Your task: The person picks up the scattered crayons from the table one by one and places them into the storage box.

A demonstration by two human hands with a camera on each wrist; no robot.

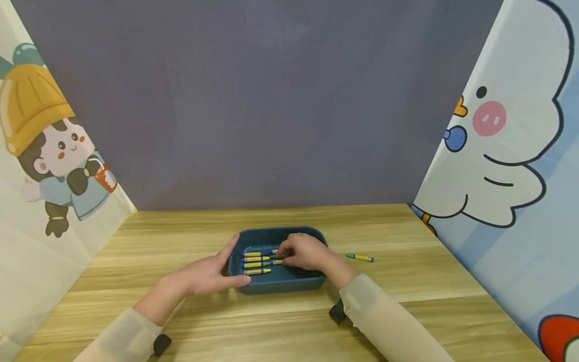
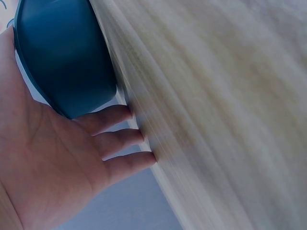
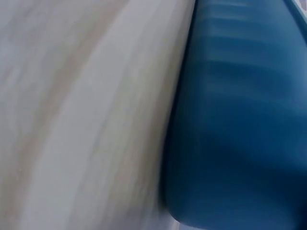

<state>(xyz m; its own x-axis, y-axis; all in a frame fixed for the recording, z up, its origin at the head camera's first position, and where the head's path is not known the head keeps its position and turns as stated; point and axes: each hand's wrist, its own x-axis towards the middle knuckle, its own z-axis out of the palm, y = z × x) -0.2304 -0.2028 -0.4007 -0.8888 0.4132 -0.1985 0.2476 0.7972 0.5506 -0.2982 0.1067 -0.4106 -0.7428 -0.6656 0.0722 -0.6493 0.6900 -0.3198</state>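
Observation:
A dark blue plastic bin stands on the wooden table, with several yellow-and-blue-labelled crayons lying side by side in its left part. My left hand spreads around the bin's left end, thumb along the front rim. In the left wrist view, three fairly straight fingers of it reach the tabletop beside the bin. Inside the bin, my right hand bends its fingers and thumb and pinches a crayon, partly hidden by the fingertips. The right wrist view, blurred, shows the bin's outer wall without the hand.
A lone green-tipped crayon lies on the table to the right of the bin. A grey panel rises behind the table, and cartoon-printed sheets stand at both sides.

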